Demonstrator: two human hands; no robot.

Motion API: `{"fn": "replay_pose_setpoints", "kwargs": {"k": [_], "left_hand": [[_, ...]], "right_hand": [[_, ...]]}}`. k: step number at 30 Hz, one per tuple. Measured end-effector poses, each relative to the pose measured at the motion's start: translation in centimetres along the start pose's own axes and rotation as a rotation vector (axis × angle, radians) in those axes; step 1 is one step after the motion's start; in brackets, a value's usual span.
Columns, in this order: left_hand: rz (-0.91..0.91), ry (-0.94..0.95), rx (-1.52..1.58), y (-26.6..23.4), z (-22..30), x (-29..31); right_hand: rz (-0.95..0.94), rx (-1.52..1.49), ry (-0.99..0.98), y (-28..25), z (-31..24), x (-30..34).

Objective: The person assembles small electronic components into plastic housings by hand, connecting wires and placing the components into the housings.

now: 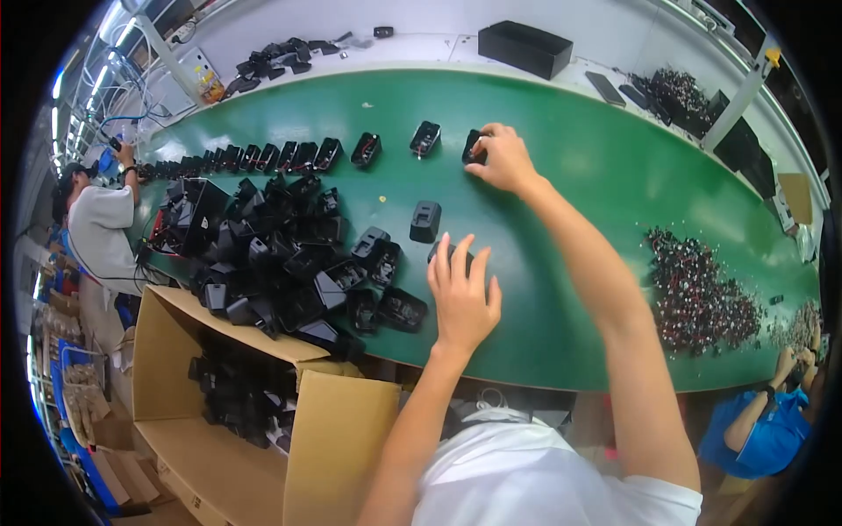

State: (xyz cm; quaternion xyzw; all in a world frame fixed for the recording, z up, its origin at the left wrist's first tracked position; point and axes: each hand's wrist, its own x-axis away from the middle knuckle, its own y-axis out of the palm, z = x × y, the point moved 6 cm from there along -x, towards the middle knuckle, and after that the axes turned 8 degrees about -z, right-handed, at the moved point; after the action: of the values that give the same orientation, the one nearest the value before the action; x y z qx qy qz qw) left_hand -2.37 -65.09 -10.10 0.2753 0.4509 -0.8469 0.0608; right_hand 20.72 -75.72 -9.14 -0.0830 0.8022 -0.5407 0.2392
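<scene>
My right hand (507,159) reaches to the far side of the green work table. Its thumb and fingers close around a black plastic housing (472,145), partly hidden by them. My left hand (465,302) is nearer to me, fingers spread over another black housing (435,254), which shows only in part beneath the fingertips; whether they touch it I cannot tell. Just beyond lies a housing (425,221) with its closed face up. Left of my right hand stands an open housing (425,138) with small parts inside, then another (366,151), leading into a long row.
A big heap of black housings (289,254) covers the table's left part, above an open cardboard box (342,430) holding more. Small electronic parts are piled (702,294) at the right. Co-workers (101,210) sit at both ends. A black box (524,48) stands on the back ledge.
</scene>
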Motion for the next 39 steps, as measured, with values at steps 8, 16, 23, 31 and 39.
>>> {"fn": "replay_pose_setpoints", "kwargs": {"k": [8, 16, 23, 31, 39], "left_hand": [[0.006, -0.001, 0.085, 0.0, -1.4, 0.4], [-0.036, -0.079, 0.078, 1.1, -1.8, 0.1], [-0.029, -0.178, 0.139, 1.0, -2.9, 1.0], [-0.076, -0.152, 0.224, 1.7, -2.4, 0.7], [-0.068, -0.394, 0.917, 1.7, -4.6, 1.6]], "right_hand": [[-0.136, 0.025, -0.005, -0.5, -0.7, -0.9], [-0.064, -0.012, 0.079, -0.1, -4.0, -8.0], [-0.294, 0.221, 0.038, 4.5, -7.6, -9.8], [-0.183, 0.177, -0.207, 1.8, -8.6, -6.4], [-0.025, -0.226, -0.073, -15.4, -2.2, 13.9]]}}
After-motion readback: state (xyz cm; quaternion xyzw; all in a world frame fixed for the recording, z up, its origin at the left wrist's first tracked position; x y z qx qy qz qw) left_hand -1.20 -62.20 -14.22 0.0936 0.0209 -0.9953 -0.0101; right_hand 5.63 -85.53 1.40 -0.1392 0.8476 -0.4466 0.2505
